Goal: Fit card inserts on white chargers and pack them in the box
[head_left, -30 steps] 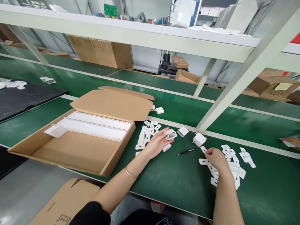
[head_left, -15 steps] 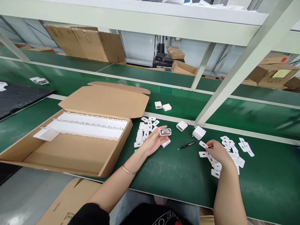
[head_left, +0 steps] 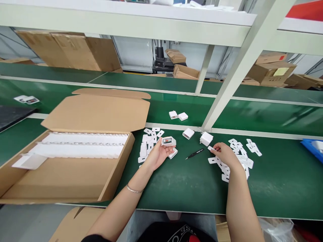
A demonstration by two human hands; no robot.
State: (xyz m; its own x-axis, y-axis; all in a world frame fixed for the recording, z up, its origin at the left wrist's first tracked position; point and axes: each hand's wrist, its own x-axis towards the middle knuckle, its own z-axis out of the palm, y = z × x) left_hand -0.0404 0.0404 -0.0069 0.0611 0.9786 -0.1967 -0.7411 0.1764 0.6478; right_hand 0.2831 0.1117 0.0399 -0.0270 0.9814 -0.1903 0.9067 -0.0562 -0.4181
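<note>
My left hand [head_left: 156,156] is closed round a white charger housing [head_left: 172,142], its open end facing up and showing parts inside. Just below those fingers lies another white charger piece [head_left: 173,153] on the green bench. Between the fingertips of my right hand [head_left: 224,155] is a small white slotted plate [head_left: 211,148], held above a heap of similar plates [head_left: 212,160]. Close to that hand sits a white charger [head_left: 206,138] with prongs. A black pen-like tool with a pointed tip [head_left: 194,154] lies between my hands.
An open cardboard box [head_left: 116,168] with white inserts [head_left: 83,150] stands at the left. More white plates [head_left: 143,149] lie beside it. White chargers [head_left: 188,133] rest near a slanted metal post [head_left: 227,80]. A blue tray [head_left: 313,149] is at the right edge.
The view has turned toward the right. In my left hand the charger housing has tilted and moved slightly left, showing more of its side. My right hand still pinches the plate.
</note>
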